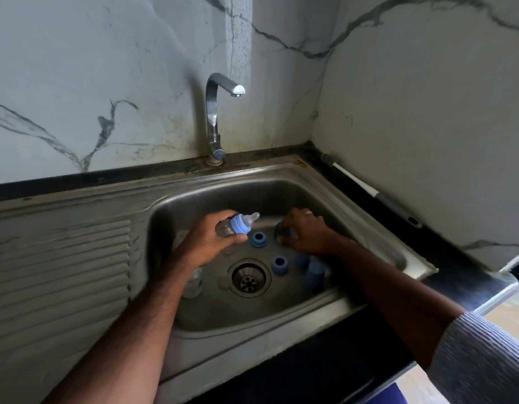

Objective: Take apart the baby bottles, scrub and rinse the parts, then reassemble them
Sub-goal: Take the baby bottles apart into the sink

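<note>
My left hand (207, 239) grips a clear baby bottle (237, 224) with a light blue collar and a teat, tilted with the teat toward the right, above the sink basin (281, 199). My right hand (303, 231) reaches down at the basin's back and curls round a dark blue ring (278, 230). Two blue collar rings (258, 239) (279, 265) lie on the basin floor. Two blue caps (315, 274) stand at the right, partly under my right forearm. A clear bottle body (193, 282) stands left of the drain (249, 279).
The tap (216, 112) is off above the sink's back rim. A ribbed draining board (60, 263) lies to the left. A white and grey bottle brush handle (377, 195) rests on the dark counter at the right, against the marble wall.
</note>
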A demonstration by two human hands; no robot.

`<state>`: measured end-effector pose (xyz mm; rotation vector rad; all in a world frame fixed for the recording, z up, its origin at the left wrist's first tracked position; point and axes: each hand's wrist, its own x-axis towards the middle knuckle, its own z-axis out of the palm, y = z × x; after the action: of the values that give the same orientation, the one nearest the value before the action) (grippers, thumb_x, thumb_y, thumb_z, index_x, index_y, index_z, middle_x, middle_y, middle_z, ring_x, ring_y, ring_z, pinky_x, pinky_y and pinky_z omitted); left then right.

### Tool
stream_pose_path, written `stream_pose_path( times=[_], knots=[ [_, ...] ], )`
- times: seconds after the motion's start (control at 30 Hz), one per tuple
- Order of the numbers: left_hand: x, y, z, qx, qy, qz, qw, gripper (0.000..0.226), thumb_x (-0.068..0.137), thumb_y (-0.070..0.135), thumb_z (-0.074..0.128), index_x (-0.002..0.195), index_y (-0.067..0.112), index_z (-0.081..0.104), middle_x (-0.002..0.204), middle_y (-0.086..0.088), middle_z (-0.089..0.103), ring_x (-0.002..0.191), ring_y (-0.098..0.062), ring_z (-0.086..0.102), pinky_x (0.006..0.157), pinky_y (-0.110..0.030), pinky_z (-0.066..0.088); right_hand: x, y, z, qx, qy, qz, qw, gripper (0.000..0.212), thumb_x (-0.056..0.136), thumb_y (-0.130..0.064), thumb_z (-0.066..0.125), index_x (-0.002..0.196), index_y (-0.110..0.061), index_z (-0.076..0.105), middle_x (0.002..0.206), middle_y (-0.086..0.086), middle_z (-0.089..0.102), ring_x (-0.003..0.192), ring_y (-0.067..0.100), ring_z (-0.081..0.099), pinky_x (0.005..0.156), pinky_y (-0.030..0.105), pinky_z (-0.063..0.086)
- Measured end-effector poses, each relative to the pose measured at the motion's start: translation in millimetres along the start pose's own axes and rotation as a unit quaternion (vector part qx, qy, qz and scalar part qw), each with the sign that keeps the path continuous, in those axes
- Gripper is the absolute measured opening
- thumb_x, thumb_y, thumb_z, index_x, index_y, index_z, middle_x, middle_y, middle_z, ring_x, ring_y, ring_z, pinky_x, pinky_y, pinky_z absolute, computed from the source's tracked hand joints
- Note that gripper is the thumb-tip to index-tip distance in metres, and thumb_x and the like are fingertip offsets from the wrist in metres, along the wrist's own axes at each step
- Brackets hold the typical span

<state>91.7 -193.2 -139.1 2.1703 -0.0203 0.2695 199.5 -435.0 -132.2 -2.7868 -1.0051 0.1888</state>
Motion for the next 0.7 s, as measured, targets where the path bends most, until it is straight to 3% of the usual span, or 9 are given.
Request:
stream_pose_path(
  times=[0.07, 0.1, 0.17, 0.27, 0.4, 0.47, 0.6, 0.7],
  knots=[
    [1, 0, -1, 0.011, -0.002, 0.005, 1.0, 0.047, 0.073, 0.022, 0.087, 0.11, 0.035, 0.062, 0.105, 0.016, 0.064, 0.096, 0.003, 0.06, 0.078, -0.016, 0.046, 3, -12, -9, 0.233, 0.102, 0.046, 0.966, 0.023, 0.101, -0.045, 0.052, 0.107, -0.028, 0.065, 0.106, -0.003, 0.062, 0.094, 0.012, 0.062, 0.085, 0.034, 0.05],
    [3, -2, -1, 0.025, 0.0, 0.01, 1.0, 0.05, 0.069, 0.023, 0.09, 0.11, 0.034, 0.064, 0.107, 0.013, 0.065, 0.097, 0.0, 0.06, 0.08, -0.02, 0.049, 4, -20, -12, 0.328, 0.112, 0.068, 0.935, 0.028, 0.103, -0.047, 0.047, 0.106, -0.026, 0.065, 0.102, 0.001, 0.066, 0.085, 0.013, 0.065, 0.077, 0.031, 0.052],
    [6, -5, -2, 0.063, 0.004, 0.015, 0.998, 0.055, 0.06, 0.025, 0.094, 0.107, 0.032, 0.066, 0.105, 0.011, 0.065, 0.095, -0.002, 0.061, 0.079, -0.021, 0.049, 7, -35, -14, 0.416, 0.065, 0.082, 0.903, 0.039, 0.102, -0.057, 0.04, 0.11, -0.027, 0.064, 0.102, 0.005, 0.07, 0.078, 0.019, 0.069, 0.069, 0.031, 0.053],
    [8, -3, -1, 0.124, 0.004, 0.01, 0.992, 0.058, 0.054, 0.024, 0.097, 0.104, 0.026, 0.068, 0.1, 0.012, 0.063, 0.089, -0.002, 0.059, 0.07, -0.011, 0.041, 15, -56, -11, 0.443, -0.023, 0.033, 0.896, 0.041, 0.098, -0.061, 0.046, 0.111, -0.026, 0.064, 0.1, 0.007, 0.072, 0.079, 0.025, 0.075, 0.065, 0.034, 0.058],
    [12, -9, -1, 0.157, 0.016, 0.015, 0.987, 0.062, 0.049, 0.033, 0.097, 0.104, 0.025, 0.069, 0.101, 0.007, 0.062, 0.094, -0.012, 0.06, 0.074, -0.026, 0.047, 35, -73, -4, 0.378, -0.027, -0.003, 0.925, 0.038, 0.093, -0.045, 0.067, 0.105, -0.009, 0.069, 0.089, 0.014, 0.075, 0.078, 0.024, 0.075, 0.071, 0.034, 0.062],
    [13, -15, -4, 0.173, 0.014, 0.014, 0.985, 0.064, 0.045, 0.036, 0.097, 0.101, 0.025, 0.068, 0.099, 0.006, 0.061, 0.091, -0.012, 0.059, 0.074, -0.03, 0.049, 38, -71, 0, 0.397, -0.025, -0.003, 0.917, 0.033, 0.09, -0.04, 0.072, 0.104, -0.009, 0.07, 0.089, 0.013, 0.075, 0.082, 0.025, 0.074, 0.076, 0.036, 0.063],
    [16, -28, -3, 0.189, -0.001, -0.006, 0.982, 0.083, 0.042, 0.046, 0.095, 0.117, 0.025, 0.065, 0.112, 0.004, 0.067, 0.103, -0.015, 0.061, 0.081, -0.028, 0.05, 35, -65, 4, 0.451, -0.026, 0.007, 0.892, 0.034, 0.092, -0.039, 0.07, 0.107, -0.008, 0.071, 0.096, 0.014, 0.074, 0.091, 0.029, 0.073, 0.078, 0.036, 0.062],
    [16, -25, -6, 0.187, 0.01, 0.02, 0.982, 0.075, 0.05, 0.045, 0.093, 0.118, 0.03, 0.065, 0.111, 0.01, 0.069, 0.104, -0.01, 0.063, 0.086, -0.031, 0.053, 31, -65, 6, 0.447, -0.039, 0.028, 0.893, 0.048, 0.094, -0.051, 0.062, 0.103, -0.005, 0.072, 0.091, 0.019, 0.074, 0.087, 0.032, 0.073, 0.075, 0.039, 0.062]
  ],
)
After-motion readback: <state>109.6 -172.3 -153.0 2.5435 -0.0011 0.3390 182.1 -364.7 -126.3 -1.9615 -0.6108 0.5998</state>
